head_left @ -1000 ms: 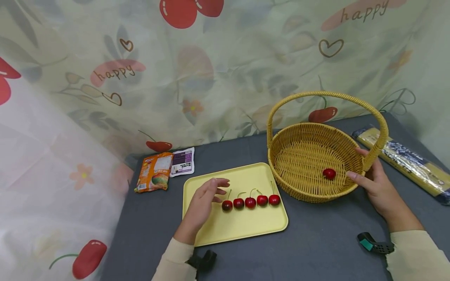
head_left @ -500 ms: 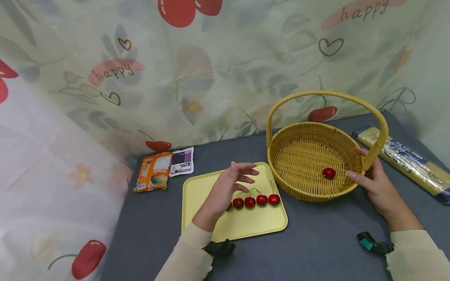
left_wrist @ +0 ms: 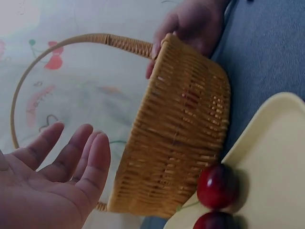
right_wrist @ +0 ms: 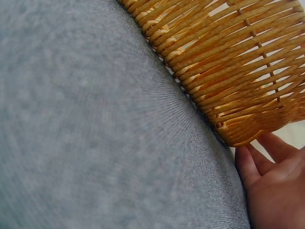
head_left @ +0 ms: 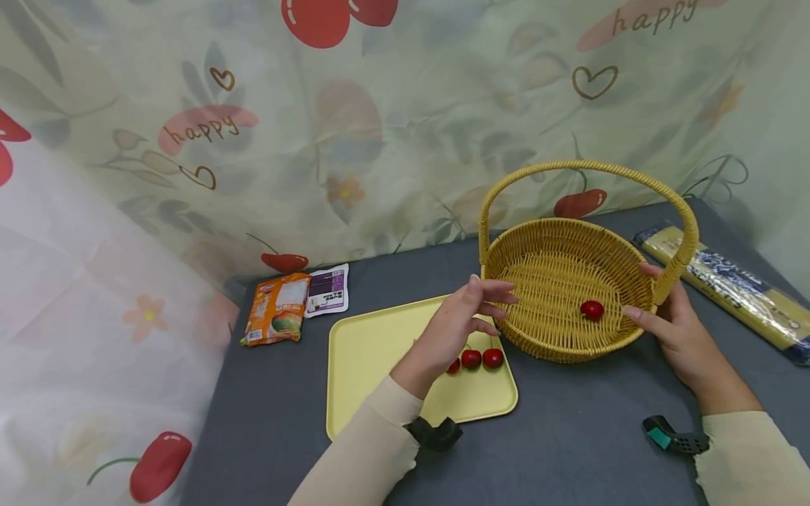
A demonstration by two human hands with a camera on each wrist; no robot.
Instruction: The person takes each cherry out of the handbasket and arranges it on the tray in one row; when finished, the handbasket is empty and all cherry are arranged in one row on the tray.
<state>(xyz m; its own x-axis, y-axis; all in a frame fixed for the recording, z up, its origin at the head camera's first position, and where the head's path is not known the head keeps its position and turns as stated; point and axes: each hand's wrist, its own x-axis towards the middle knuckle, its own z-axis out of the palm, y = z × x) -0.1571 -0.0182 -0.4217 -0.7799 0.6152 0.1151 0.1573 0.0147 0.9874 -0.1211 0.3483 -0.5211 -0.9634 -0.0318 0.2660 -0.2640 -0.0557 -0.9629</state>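
Observation:
My left hand (head_left: 446, 337) hovers over the yellow tray (head_left: 361, 358), its fingertips overlapping the near-left rim of the wicker basket (head_left: 538, 281). Nothing shows between its loosely bent fingers in the left wrist view. On the tray sits a row of dark red cherries (head_left: 471, 359) with green stems; the hand and forearm hide the row's left part. One cherry (head_left: 591, 310) lies inside the basket, toward the right. My right hand (head_left: 677, 337) grips the basket's right side by the foot of the handle, thumb on the inner side and fingers outside. In the right wrist view, its fingers (right_wrist: 271, 148) meet the woven wall.
An orange snack packet (head_left: 276, 309) and a purple-and-white pouch (head_left: 328, 290) lie at the back left of the grey cloth (head_left: 569, 436). Right of the basket is a long gold-and-blue package (head_left: 728, 288). A printed curtain (head_left: 411, 140) hangs behind the table.
My left hand has travelled right across the tray, from the left end of the cherry row to the basket's rim. The right hand has stayed on the basket.

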